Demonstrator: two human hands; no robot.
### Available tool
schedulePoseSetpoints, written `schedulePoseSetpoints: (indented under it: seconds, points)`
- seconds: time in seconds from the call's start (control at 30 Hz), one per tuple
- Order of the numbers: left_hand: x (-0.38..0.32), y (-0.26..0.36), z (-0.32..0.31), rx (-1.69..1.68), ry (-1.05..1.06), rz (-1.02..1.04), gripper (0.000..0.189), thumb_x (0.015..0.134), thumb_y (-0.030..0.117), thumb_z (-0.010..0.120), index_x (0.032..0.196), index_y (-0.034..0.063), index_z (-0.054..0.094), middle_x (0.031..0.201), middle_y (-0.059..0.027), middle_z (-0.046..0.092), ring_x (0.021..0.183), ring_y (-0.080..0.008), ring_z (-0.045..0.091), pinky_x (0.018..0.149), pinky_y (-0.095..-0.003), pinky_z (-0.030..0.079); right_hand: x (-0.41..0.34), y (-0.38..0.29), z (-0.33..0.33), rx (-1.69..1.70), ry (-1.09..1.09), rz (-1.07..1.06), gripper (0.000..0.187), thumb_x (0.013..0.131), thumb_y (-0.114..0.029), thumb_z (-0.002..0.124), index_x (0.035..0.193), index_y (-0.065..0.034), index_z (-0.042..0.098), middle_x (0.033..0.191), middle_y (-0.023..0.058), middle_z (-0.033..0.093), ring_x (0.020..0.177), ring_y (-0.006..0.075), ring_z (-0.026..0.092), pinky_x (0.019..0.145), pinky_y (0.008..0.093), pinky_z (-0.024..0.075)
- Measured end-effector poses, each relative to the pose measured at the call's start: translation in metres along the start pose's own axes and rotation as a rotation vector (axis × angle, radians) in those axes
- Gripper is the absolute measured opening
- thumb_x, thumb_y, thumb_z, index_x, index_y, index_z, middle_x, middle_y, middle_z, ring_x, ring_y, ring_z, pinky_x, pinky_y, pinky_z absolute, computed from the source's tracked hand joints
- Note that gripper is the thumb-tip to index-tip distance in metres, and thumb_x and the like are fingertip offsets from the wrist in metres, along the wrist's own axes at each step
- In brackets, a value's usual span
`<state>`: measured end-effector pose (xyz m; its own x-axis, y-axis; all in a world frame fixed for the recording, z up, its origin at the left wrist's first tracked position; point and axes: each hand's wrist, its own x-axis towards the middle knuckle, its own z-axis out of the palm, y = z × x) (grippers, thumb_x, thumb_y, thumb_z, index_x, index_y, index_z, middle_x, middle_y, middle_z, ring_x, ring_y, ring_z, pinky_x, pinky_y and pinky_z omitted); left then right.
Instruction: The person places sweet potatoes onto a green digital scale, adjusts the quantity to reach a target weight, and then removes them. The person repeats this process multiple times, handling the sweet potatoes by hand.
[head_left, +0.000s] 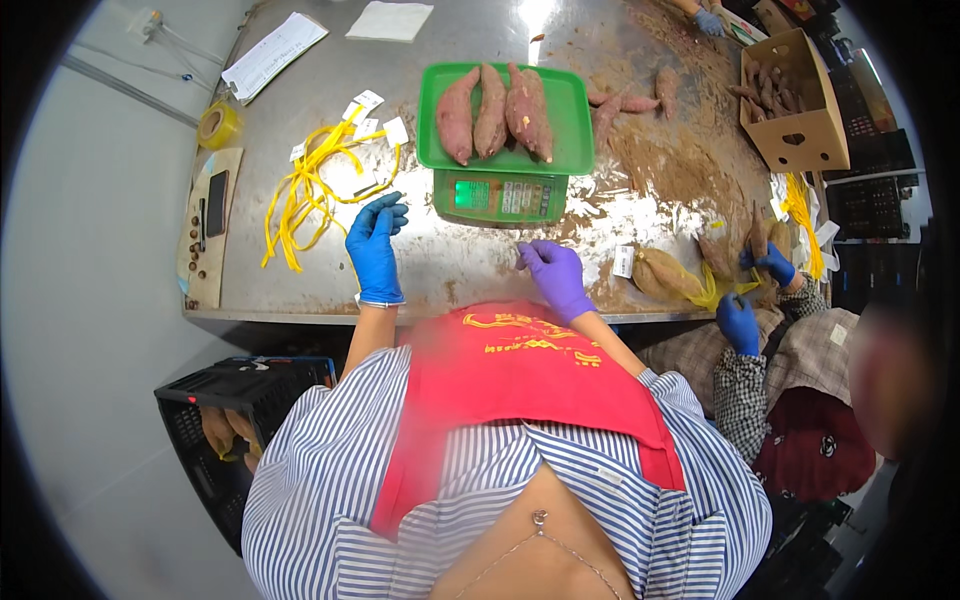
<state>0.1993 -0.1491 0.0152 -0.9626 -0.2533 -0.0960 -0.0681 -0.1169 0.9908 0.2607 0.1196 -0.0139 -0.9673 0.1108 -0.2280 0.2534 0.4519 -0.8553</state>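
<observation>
My left hand (377, 244), in a blue glove, hovers near the table's front edge with fingers loosely bent and slightly apart. Beside it lies a tangle of yellow mesh net strips (296, 202) with white tags (395, 131). Past my hands stands a green digital scale (499, 196) with its display lit. On its green tray (574, 120) rest three sweet potatoes (491, 112) side by side. My right hand (559, 277), in a purple glove, is in front of the scale, touching no sweet potato. Its fingers are curled, and whether something small sits between them is unclear.
To the right, a co-worker's blue-gloved hands (739, 322) handle a netted, tagged sweet potato (667, 274). Loose sweet potatoes (630, 103) lie beyond the scale. A cardboard box (799, 139) holds more. Tape (219, 125), a phone (217, 202) and papers (275, 56) lie left; a black crate (247, 390) stands below.
</observation>
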Motion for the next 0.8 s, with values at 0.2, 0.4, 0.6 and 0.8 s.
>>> schedulePoseSetpoints:
  seconds: [0.2, 0.4, 0.6, 0.8]
  points:
    - [0.012, 0.001, 0.011, 0.051, -0.003, -0.025, 0.023, 0.096, 0.01, 0.055, 0.114, 0.0008, 0.068, 0.099, -0.0059, 0.07, 0.081, -0.0111, 0.064, 0.076, -0.0235, 0.05, 0.053, -0.01, -0.029, -0.002, 0.34, -0.069, 0.017, 0.088, -0.024, 0.068, 0.095, -0.0086, 0.07, 0.072, 0.0062, 0.065, 0.063, 0.0171, 0.06, 0.061, 0.0305, 0.0477]
    - [0.044, 0.023, 0.11, 0.62, -0.354, 0.683, 0.041, 0.088, 0.012, 0.065, 0.129, 0.0147, 0.062, 0.133, -0.0123, 0.057, 0.123, -0.031, 0.051, 0.104, -0.0397, 0.041, 0.121, -0.039, -0.039, -0.33, 0.433, -0.251, 0.06, 0.078, -0.026, 0.076, 0.13, -0.0082, 0.053, 0.088, 0.0092, 0.068, 0.075, 0.0271, 0.066, 0.069, 0.0398, 0.0522]
    - [0.099, 0.021, 0.18, 0.987, -0.631, 1.081, 0.052, 0.085, 0.033, 0.067, 0.135, 0.0177, 0.056, 0.143, -0.0108, 0.048, 0.135, -0.038, 0.039, 0.11, -0.0514, 0.032, 0.157, -0.034, -0.035, -0.611, 0.405, -0.219, 0.051, 0.085, -0.035, 0.07, 0.123, -0.0041, 0.058, 0.083, 0.0147, 0.069, 0.071, 0.0308, 0.067, 0.064, 0.0424, 0.0524]
    - [0.111, -0.001, 0.185, 1.118, -0.781, 1.058, 0.058, 0.084, 0.032, 0.069, 0.137, 0.0149, 0.053, 0.144, -0.0088, 0.047, 0.138, -0.0349, 0.036, 0.111, -0.0502, 0.032, 0.117, 0.017, -0.094, 0.99, 0.292, 0.027, 0.039, 0.1, -0.042, 0.051, 0.103, -0.0041, 0.061, 0.075, 0.0054, 0.059, 0.052, 0.0104, 0.044, 0.049, 0.0245, 0.0339]
